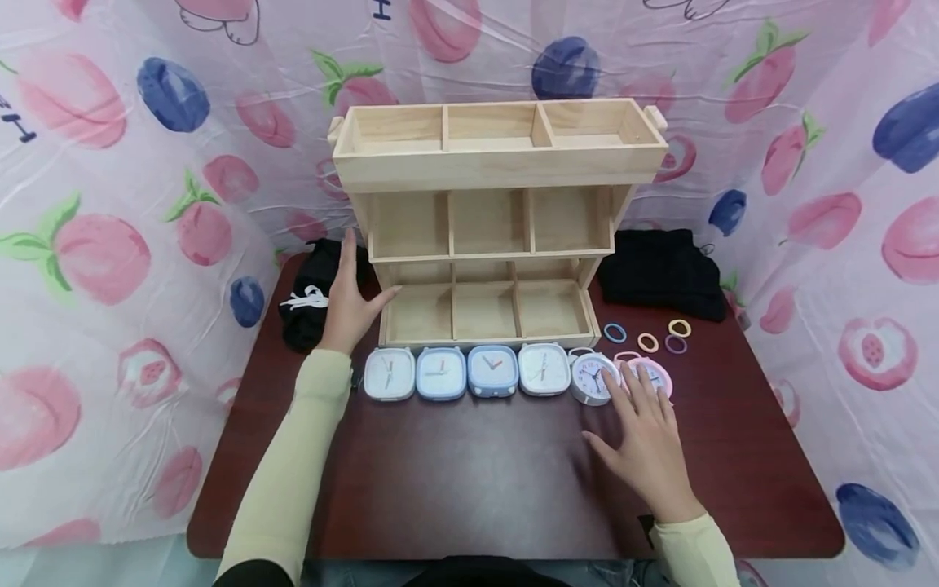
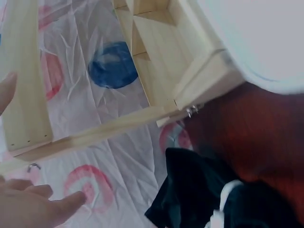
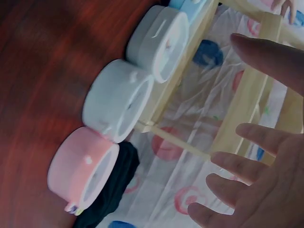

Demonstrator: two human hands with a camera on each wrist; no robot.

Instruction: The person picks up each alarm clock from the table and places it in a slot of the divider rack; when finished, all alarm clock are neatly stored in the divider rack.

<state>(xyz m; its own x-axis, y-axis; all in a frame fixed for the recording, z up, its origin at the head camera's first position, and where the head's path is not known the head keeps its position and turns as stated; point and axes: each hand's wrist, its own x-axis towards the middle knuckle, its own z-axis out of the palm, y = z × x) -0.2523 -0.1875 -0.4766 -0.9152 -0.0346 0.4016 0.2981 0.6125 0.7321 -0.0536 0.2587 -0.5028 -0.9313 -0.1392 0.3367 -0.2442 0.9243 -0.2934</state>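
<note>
Looks forward and down from the head, well back, taking in table, rack, clocks, left hand and right hand. On the left wrist, looks from close by, turned sideways with table at right, toward the rack's end and a bag; shares both with the head view. On the right wrist, close again, with table at left, faces the right-end clocks and rack; shares clocks with the head view, rack with both others.
</note>
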